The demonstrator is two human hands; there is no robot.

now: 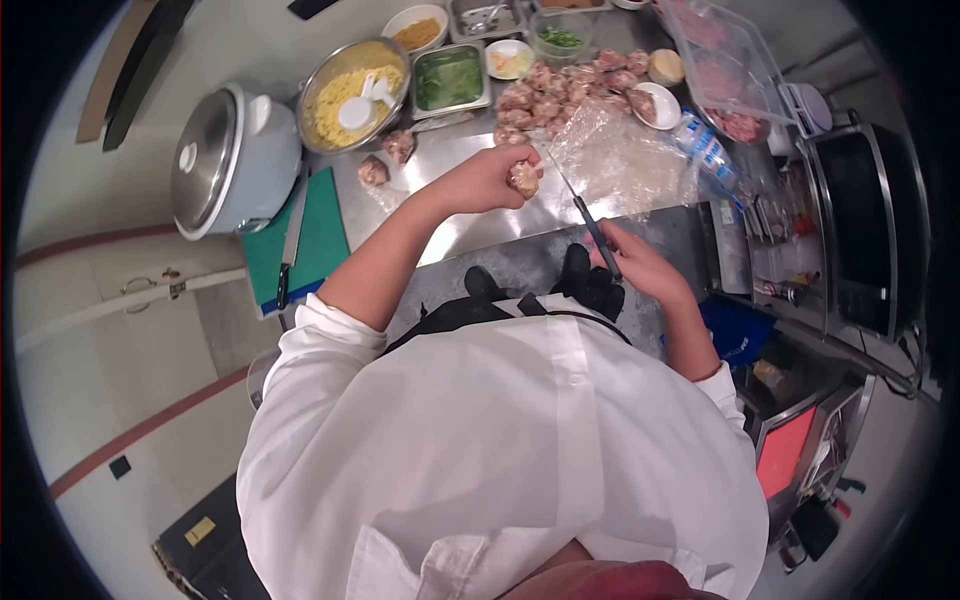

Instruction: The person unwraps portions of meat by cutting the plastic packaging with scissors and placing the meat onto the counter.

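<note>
My left hand is closed around a small plastic-wrapped meat bundle, held over the steel table's front edge. In my right hand is a knife with a black handle, its thin blade pointing up and left toward the bundle. Blade and bundle look close together; I cannot tell whether they touch. Two more wrapped bundles sit on the steel table left of my left hand. Beyond my hands lies a heap of similar meat bundles, beside a crumpled sheet of clear plastic wrap.
At the left, a rice cooker stands by a green cutting board with another knife. A steel bowl of yellow food and a tray of greens line the back. Plastic tubs stand at the right.
</note>
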